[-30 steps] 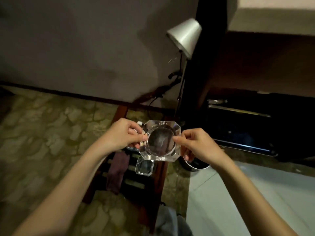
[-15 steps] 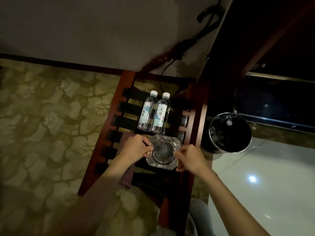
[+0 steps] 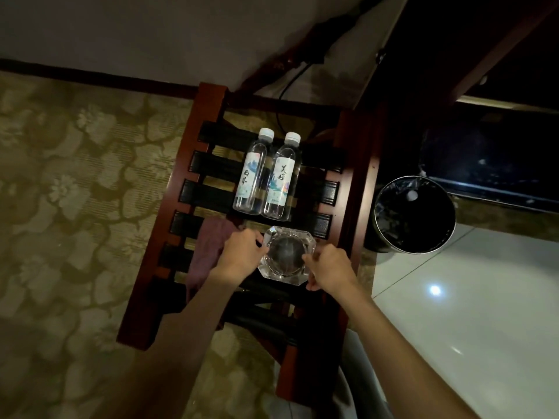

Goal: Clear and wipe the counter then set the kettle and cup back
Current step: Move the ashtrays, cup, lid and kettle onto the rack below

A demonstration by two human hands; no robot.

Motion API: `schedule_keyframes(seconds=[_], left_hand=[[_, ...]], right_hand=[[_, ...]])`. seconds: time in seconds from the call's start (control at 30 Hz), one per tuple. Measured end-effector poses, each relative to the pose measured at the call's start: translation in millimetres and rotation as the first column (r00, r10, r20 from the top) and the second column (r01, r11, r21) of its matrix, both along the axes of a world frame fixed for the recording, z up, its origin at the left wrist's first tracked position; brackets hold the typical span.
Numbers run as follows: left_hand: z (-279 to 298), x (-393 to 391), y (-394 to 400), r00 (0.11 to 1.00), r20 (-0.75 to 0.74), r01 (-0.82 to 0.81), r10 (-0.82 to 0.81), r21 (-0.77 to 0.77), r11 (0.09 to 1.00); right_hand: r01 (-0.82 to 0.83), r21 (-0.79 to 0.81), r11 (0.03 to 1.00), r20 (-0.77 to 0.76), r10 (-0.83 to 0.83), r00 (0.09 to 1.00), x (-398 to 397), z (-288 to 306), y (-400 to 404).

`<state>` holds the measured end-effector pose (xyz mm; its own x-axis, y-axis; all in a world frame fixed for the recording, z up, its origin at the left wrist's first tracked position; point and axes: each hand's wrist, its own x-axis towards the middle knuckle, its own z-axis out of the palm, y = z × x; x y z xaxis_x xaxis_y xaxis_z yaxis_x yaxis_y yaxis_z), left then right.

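View: a single head-worn camera
Facing: steeply down onto a slatted rack (image 3: 187, 189) and the carpet (image 3: 75, 176)
Nearness: close, at arm's reach

two bottles (image 3: 266, 173) upright on rack (image 3: 181, 182) | black bin (image 3: 414, 214) right | patterned carpet (image 3: 75, 192)

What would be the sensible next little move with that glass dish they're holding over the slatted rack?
Probably let go of the glass ashtray. It appears to sit on the wooden rack just in front of the two water bottles, with the left hand and right hand pinching its opposite edges.
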<state>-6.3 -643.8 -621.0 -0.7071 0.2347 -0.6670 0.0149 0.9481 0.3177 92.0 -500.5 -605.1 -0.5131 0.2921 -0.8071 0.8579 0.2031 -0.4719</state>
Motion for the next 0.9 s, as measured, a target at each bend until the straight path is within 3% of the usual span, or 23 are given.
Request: schedule_keyframes(seconds=[0.33,0.67,0.9], left_hand=[[13.2,-2.6,-7.5,0.996,0.083,0.031,-0.030,-0.012,0.999],[25.6,-3.8,-9.7,1.000,0.005,0.025,-0.025,-0.069,0.997],[114.8,-11.6,7.2,0.964,-0.053,0.252,-0.261,-0.139,0.958]], right_hand=[[-0.165,0.162,0.973,0.006,0.166,0.986,1.5,17.0,5.1],[-0.291,0.184,0.939,-0.007,0.297,0.955,10.4,35.9,4.1],[-0.438,0.416,0.797,-0.045,0.499,0.866,8.5,120.1,26.0]])
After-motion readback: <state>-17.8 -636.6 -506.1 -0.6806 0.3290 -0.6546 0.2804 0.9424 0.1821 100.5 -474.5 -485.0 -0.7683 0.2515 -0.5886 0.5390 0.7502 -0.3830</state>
